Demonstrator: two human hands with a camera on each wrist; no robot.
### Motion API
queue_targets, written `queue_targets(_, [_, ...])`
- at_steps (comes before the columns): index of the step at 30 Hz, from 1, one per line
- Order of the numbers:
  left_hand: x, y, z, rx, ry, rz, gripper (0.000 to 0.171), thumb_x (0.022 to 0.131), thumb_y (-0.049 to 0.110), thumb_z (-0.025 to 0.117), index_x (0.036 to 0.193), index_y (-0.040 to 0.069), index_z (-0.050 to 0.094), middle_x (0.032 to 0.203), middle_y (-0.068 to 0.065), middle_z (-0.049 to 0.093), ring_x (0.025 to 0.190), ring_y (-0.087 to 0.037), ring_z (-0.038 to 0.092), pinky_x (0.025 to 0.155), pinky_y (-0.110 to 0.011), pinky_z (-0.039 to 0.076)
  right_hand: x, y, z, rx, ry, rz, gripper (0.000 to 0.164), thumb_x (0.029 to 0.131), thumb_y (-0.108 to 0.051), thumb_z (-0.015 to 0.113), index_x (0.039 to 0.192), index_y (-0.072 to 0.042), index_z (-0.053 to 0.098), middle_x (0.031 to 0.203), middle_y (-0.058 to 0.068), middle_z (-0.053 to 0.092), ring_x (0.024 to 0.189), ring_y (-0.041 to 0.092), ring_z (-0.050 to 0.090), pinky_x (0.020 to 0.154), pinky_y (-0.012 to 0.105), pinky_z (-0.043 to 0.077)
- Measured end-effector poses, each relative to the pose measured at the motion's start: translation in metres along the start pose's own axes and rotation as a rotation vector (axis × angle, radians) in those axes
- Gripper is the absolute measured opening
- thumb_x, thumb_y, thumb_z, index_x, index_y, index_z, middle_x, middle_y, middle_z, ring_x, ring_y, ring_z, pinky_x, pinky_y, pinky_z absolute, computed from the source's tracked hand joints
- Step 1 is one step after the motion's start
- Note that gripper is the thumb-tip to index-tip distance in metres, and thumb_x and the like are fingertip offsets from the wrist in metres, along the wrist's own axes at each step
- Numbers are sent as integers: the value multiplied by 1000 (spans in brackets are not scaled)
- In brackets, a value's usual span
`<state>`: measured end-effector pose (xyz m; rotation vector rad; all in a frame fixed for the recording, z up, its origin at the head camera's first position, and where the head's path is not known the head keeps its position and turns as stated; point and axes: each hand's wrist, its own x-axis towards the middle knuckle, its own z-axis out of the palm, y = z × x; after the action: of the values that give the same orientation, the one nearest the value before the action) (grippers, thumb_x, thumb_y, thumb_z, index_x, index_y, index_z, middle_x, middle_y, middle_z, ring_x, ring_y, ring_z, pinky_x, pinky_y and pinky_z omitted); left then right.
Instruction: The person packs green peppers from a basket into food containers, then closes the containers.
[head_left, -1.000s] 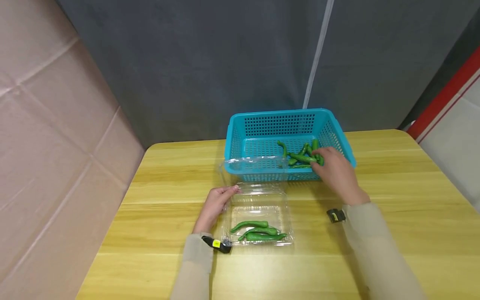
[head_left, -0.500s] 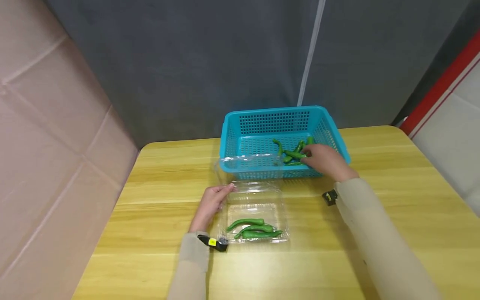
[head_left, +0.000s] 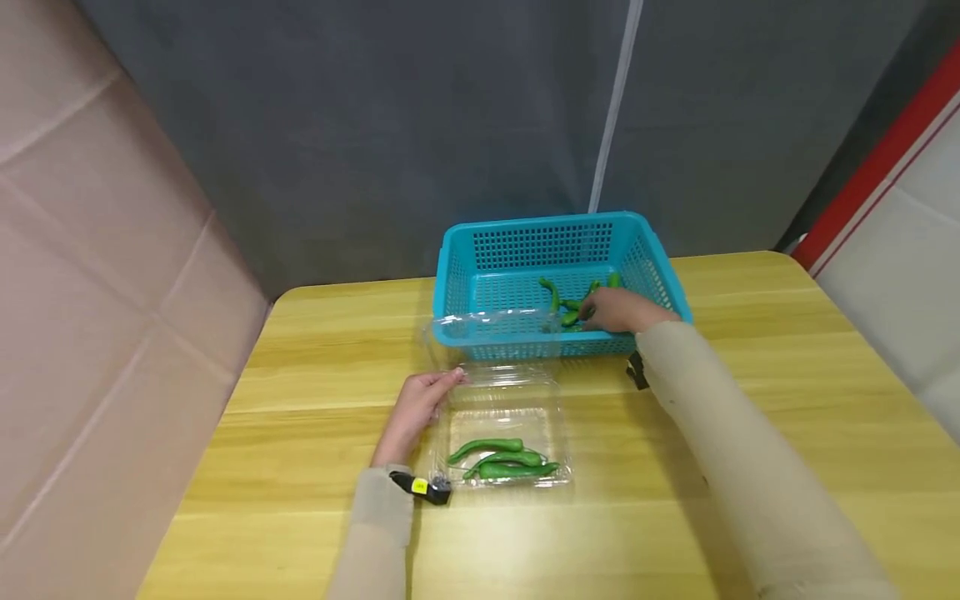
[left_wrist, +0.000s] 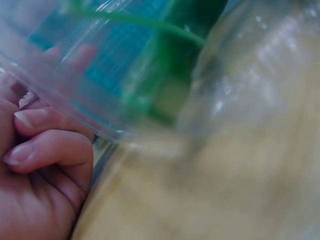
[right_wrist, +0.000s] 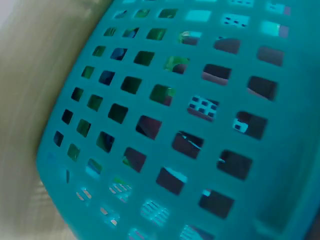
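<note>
My left hand (head_left: 415, 410) grips the left edge of an open clear plastic box (head_left: 498, 398), its thumb on the rim near the hinge. Several green chili peppers (head_left: 487, 447) lie near the front inside the box. In the left wrist view, the curled fingers (left_wrist: 55, 150) show beside the clear wall. My right hand (head_left: 626, 312) is inside the blue basket (head_left: 540, 223), bent fingers and thumb around a green chili pepper, mostly hidden by the hand. More chili peppers (head_left: 550, 292) lie around it. The basket's perforated wall (right_wrist: 165, 115) hides most of the hand in the right wrist view.
The raised clear lid (head_left: 491, 337) stands in front of the basket's near wall and overlaps it in view. Beneath everything is a wooden table (head_left: 315, 358). A dark grey curtain (head_left: 412, 125) hangs behind it, and a pale wall covering (head_left: 97, 292) is at left.
My right hand has moved leftward among the chili peppers in the basket, covering more of them. My left hand keeps its hold on the box. The whole view shifts slightly.
</note>
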<state>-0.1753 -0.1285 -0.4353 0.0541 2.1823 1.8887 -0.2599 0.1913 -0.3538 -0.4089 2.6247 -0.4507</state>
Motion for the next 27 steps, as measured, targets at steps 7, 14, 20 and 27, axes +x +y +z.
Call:
queue_targets(7, [3,-8,1,-7,-9,12,36,84,40,58,95,8,69,44,3,34,34,-6,28,32,-23,21,7,-1,2,-59,-6,49,31,88,-10,53,118,-3,56,126,19,47,109,34,47,82,47,43])
queue_targets(14, [13,-25,0,25,41,17,43,76,54,60,91,15,70,45,4,34,35,-8,26,30,-23,21,12,-1,4,-52,-1,97,32,88,-7,50,120,-7,56,127,16,47,106,31,48,77,44,45])
queue_targets(20, [15,-26,0,28,50,25,45,76,56,60,91,16,70,58,-2,50,36,-8,27,31,-22,22,16,1,7,-83,17,69,33,87,-10,51,120,-6,56,124,17,49,107,35,48,76,46,45])
queue_targets(27, [15,-28,0,10,48,16,44,75,55,61,90,15,70,57,-1,50,36,-8,26,31,-21,21,17,4,7,-45,45,42,34,85,-8,53,119,-3,56,122,18,51,107,37,48,78,49,45])
